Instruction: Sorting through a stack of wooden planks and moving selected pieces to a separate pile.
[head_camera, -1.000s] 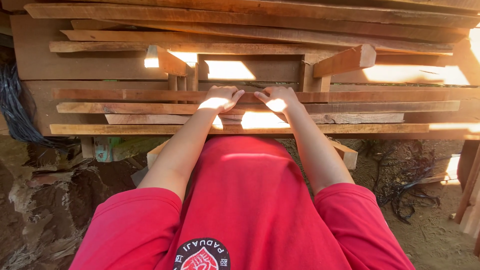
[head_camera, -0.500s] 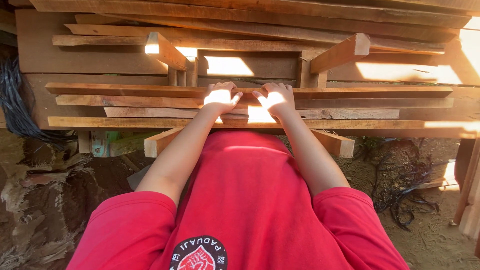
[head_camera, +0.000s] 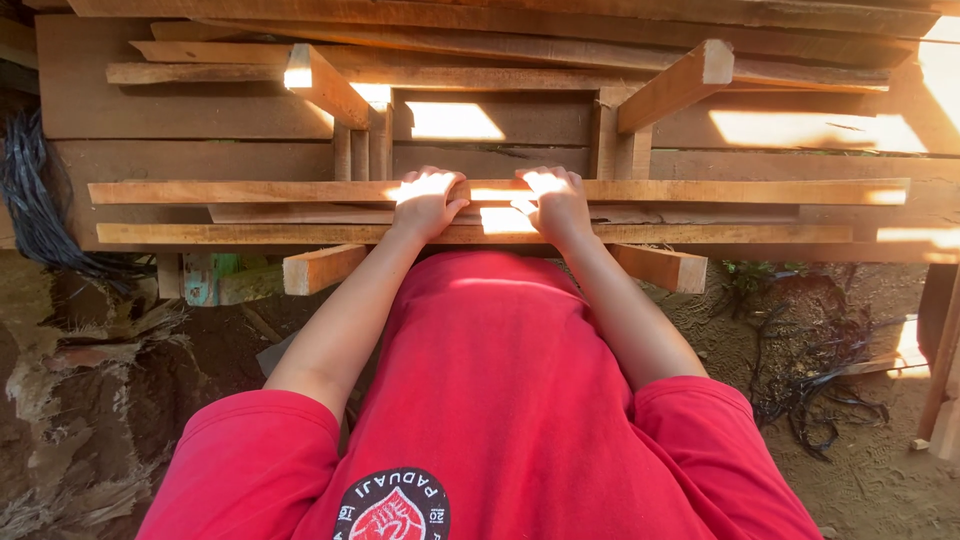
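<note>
1. Now both hands sit on one long thin wooden slat (head_camera: 700, 190) that lies crosswise over the stacked timber; compared with a second ago, the hands and slat sit a little farther from the body, so the slat seems to have been slid away along its supports
2. Left hand (head_camera: 425, 198) curls over the slat's near edge, fingers wrapped on top, grasping it
3. Right hand (head_camera: 553, 198) grips the same slat just beside the left, knuckles up, thumb near the edge
4. Slat rests on two angled wooden bearers (head_camera: 662, 266), parallel to a second slat (head_camera: 250, 233) nearer the body
5. Behind, wide boards (head_camera: 200, 110) are stacked; black cables (head_camera: 40, 200) hang at left, above bare dirt ground (head_camera: 880, 480)
</note>
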